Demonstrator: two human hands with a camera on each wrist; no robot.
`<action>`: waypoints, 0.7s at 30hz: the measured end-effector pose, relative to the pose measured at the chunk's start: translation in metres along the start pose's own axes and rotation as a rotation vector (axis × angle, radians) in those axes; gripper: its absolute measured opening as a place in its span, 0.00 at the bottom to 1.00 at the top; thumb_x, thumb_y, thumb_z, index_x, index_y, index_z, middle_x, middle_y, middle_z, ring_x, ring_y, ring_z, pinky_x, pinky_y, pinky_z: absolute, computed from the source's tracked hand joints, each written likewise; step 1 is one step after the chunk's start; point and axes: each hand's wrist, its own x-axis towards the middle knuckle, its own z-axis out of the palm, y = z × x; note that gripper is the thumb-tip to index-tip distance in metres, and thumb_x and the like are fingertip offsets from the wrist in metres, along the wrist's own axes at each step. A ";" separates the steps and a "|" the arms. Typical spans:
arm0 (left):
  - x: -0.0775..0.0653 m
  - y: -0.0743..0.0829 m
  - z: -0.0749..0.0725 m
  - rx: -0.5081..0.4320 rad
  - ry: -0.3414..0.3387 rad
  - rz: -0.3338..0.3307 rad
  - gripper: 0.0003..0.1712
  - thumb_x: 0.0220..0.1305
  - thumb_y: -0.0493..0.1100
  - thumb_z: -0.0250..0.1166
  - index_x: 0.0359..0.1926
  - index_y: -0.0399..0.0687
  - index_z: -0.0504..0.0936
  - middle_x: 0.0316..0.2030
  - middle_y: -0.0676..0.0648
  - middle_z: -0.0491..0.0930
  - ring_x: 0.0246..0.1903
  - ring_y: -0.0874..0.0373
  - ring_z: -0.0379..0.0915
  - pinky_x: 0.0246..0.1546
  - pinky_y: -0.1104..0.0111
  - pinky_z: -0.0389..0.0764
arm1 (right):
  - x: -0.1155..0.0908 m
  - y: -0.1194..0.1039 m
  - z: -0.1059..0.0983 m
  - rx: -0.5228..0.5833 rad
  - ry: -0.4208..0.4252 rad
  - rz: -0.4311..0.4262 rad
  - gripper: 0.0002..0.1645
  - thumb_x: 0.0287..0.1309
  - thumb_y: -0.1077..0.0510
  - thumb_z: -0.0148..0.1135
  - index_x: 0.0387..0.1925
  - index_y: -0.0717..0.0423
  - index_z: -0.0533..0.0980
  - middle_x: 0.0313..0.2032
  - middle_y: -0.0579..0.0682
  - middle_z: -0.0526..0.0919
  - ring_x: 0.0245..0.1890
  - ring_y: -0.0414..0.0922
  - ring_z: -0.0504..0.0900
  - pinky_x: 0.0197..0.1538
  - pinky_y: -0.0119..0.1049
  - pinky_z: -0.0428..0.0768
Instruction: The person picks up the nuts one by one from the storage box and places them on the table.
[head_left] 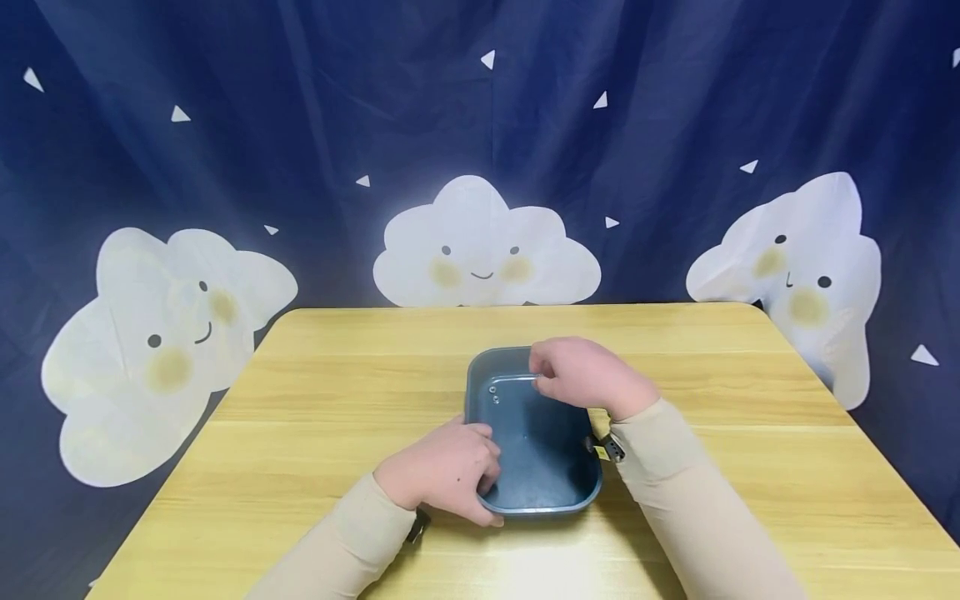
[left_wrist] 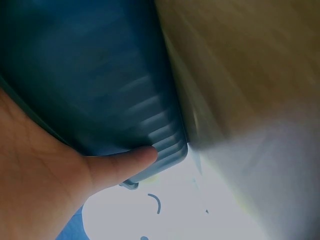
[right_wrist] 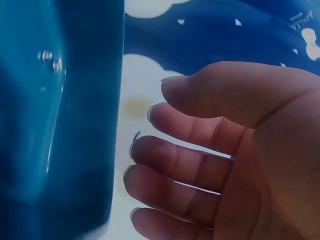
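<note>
A dark blue plastic box [head_left: 528, 450] with rounded corners stands on the wooden table. My left hand [head_left: 450, 468] grips its left wall near the front corner: fingers bend over the rim, and the thumb [left_wrist: 125, 167] lies along the ribbed outside in the left wrist view. Two tiny shiny metallic pieces [right_wrist: 51, 60] lie inside, by the far left corner; they are too small to name. Over the far right rim hovers my right hand [head_left: 588, 372]. Its fingers are loosely bent with nothing between them, apart from the wall in the right wrist view.
The light wooden table [head_left: 337, 358] extends on all sides of the box. Behind it hangs a dark blue curtain [head_left: 420, 100] with printed white clouds. A small black device [head_left: 613, 448] sits at the right wrist, close to the box's right side.
</note>
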 end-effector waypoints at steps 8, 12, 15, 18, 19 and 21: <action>-0.001 0.001 -0.004 -0.003 0.013 0.015 0.29 0.44 0.71 0.73 0.09 0.66 0.67 0.18 0.69 0.62 0.28 0.66 0.58 0.32 0.69 0.62 | 0.020 -0.011 0.010 -0.031 -0.050 -0.041 0.03 0.61 0.57 0.65 0.36 0.51 0.80 0.31 0.42 0.79 0.30 0.43 0.74 0.39 0.40 0.74; 0.000 0.001 -0.005 0.003 0.014 0.016 0.29 0.44 0.71 0.73 0.10 0.66 0.67 0.18 0.69 0.62 0.29 0.66 0.58 0.33 0.69 0.62 | 0.028 -0.013 0.016 -0.056 -0.082 -0.052 0.04 0.61 0.56 0.64 0.37 0.51 0.80 0.33 0.42 0.81 0.32 0.43 0.76 0.42 0.41 0.77; 0.000 0.001 -0.004 0.001 0.012 0.015 0.28 0.45 0.71 0.73 0.10 0.66 0.67 0.18 0.69 0.62 0.29 0.66 0.59 0.33 0.69 0.62 | 0.032 -0.013 0.021 -0.069 -0.107 -0.039 0.06 0.61 0.56 0.64 0.40 0.52 0.80 0.36 0.43 0.82 0.33 0.43 0.77 0.44 0.42 0.78; 0.000 0.001 -0.004 0.001 0.013 0.013 0.28 0.44 0.71 0.72 0.10 0.66 0.67 0.19 0.69 0.62 0.29 0.66 0.59 0.33 0.69 0.62 | 0.036 -0.012 0.027 -0.085 -0.122 -0.028 0.06 0.61 0.56 0.64 0.40 0.51 0.80 0.36 0.44 0.82 0.33 0.43 0.77 0.44 0.42 0.78; 0.000 0.001 -0.003 0.004 0.015 0.013 0.28 0.44 0.71 0.72 0.10 0.66 0.67 0.19 0.69 0.62 0.29 0.66 0.59 0.33 0.70 0.62 | 0.037 -0.012 0.029 -0.090 -0.123 -0.026 0.06 0.61 0.56 0.64 0.39 0.51 0.80 0.35 0.44 0.82 0.32 0.43 0.77 0.43 0.42 0.78; 0.000 0.001 -0.003 0.010 0.017 0.011 0.29 0.44 0.71 0.72 0.10 0.66 0.67 0.19 0.70 0.62 0.29 0.66 0.59 0.33 0.70 0.62 | 0.040 -0.012 0.033 -0.105 -0.128 -0.020 0.06 0.60 0.56 0.64 0.39 0.50 0.80 0.35 0.43 0.81 0.32 0.43 0.76 0.41 0.41 0.77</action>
